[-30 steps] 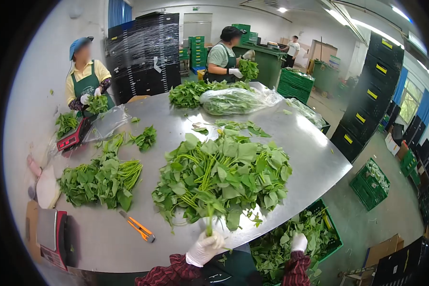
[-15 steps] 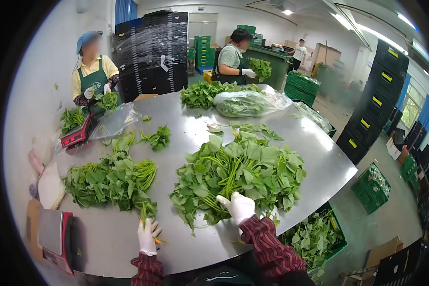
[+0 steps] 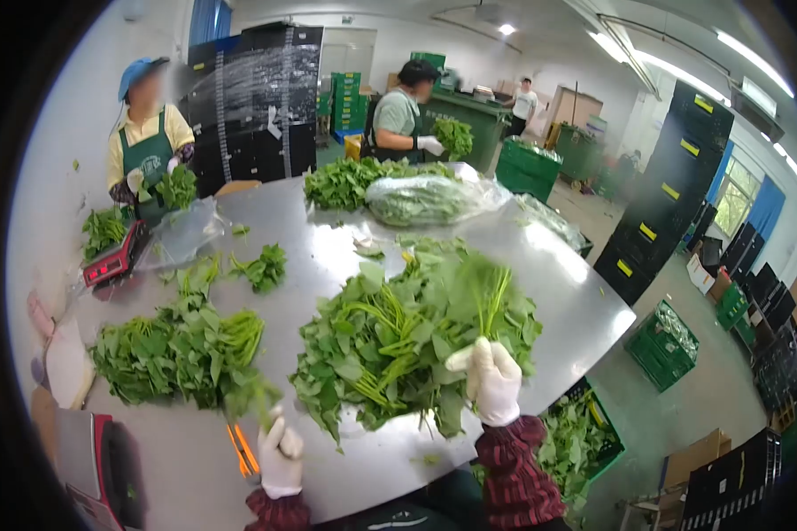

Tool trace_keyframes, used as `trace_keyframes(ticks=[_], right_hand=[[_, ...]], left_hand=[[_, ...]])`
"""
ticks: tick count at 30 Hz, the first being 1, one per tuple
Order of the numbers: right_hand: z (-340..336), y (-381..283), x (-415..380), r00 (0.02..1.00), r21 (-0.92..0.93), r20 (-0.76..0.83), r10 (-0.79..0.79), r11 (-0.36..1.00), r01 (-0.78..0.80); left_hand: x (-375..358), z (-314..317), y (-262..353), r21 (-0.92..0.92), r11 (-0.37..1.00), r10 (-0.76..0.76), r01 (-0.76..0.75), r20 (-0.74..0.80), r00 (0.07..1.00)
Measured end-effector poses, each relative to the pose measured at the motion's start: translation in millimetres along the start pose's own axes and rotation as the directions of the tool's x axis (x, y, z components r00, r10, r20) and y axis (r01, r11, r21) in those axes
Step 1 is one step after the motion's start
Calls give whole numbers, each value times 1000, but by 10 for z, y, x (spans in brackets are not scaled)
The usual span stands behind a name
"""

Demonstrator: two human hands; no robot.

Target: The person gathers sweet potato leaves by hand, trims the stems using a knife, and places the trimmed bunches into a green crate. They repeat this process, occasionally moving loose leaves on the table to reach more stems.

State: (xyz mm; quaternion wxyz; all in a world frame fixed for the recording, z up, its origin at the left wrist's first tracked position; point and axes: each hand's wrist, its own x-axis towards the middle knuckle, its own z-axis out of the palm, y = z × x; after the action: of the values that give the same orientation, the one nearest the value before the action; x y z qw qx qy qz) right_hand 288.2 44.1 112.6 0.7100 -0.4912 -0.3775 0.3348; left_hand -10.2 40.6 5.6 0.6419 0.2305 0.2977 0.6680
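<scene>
My right hand, in a white glove, is closed on a small bunch of leafy green stems, leaves pointing up. It is over the right side of the big pile of leafy greens. My left hand, gloved too, is closed on a sprig of greens blurred by motion. Just left of that hand is an orange tool; I cannot tell whether the hand grips it. Beyond lies a second heap of greens, its stems facing right.
The metal table bears a red scale at front left, a second scale and a bagged bundle further back. A green crate of leaves stands below the right edge. Two co-workers handle greens across the table.
My right hand has lifted from the pile's front edge and moved right with stems in it. The left hand's sprig has swung left, and the orange tool shows more. The view has shifted slightly.
</scene>
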Motion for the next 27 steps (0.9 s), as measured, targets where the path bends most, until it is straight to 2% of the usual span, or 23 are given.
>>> trace_keyframes(ticks=[2, 3, 4, 6, 8, 9, 10, 12, 14, 15, 16, 18, 20, 21, 22, 23, 24, 27], right_hand=[[-47, 116, -49, 975, -109, 96, 202, 975, -192], [-25, 142, -153, 975, -193, 161, 155, 973, -122], [-68, 181, -225, 935, -167, 235, 267, 958, -232], [-31, 118, -464, 929, -178, 228, 291, 951, -254], [-76, 232, -644, 919, -203, 287, 271, 955, -218], [-87, 250, -709, 897, -246, 285, 339, 930, -274], [-89, 262, -772, 908, -321, 249, 337, 913, -251], [-99, 379, -910, 947, -367, 315, 54, 928, 69], [-232, 593, -991, 920, -494, 386, 70, 858, 142], [-243, 665, -1011, 906, -474, 423, 10, 854, 212], [-294, 711, -1027, 908, -475, 420, 9, 854, 211], [-347, 719, -1080, 877, -530, 480, 32, 807, 261], [-365, 622, -1049, 871, -500, 491, 33, 829, 250], [-346, 510, -1024, 853, -492, 435, 289, 869, -44], [-333, 428, -1018, 755, -464, 388, 528, 820, -334], [-306, 400, -1033, 771, -253, 325, 548, 836, -487], [-345, 368, -999, 756, -192, 294, 585, 811, -553], [-394, 415, -988, 758, -195, 266, 596, 803, -563]], left_hand=[[25, 272, -152, -97, 982, -153, 163, 106, 982], [62, 446, -200, -115, 970, -189, 214, 196, 962], [61, 616, -278, -137, 954, -221, 266, 275, 936], [28, 956, -396, -24, 966, -241, 256, 266, 933], [9, 1076, -530, -32, 951, -288, 307, 264, 921], [-26, 1128, -583, 0, 964, -256, 267, 289, 922], [-62, 1179, -638, 30, 973, -225, 228, 318, 921], [-203, 1257, -691, 227, 965, -184, 130, 236, 954], [-336, 1233, -741, 370, 921, -208, 122, 202, 957], [-403, 1238, -762, 328, 925, -262, 192, 186, 947], [-408, 1249, -775, 329, 924, -265, 193, 188, 946], [-447, 1232, -793, 451, 867, -334, 213, 205, 920], [-454, 1224, -852, 402, 879, -356, 258, 191, 915], [-460, 1251, -867, 346, 896, -354, 277, 183, 917], [-464, 1263, -884, 289, 911, -353, 295, 174, 919], [-447, 1200, -921, 367, 900, -330, 233, 227, 916], [-444, 1177, -954, 369, 898, -336, 239, 227, 914], [-498, 1177, -960, 329, 863, -466, 384, 223, 856]])
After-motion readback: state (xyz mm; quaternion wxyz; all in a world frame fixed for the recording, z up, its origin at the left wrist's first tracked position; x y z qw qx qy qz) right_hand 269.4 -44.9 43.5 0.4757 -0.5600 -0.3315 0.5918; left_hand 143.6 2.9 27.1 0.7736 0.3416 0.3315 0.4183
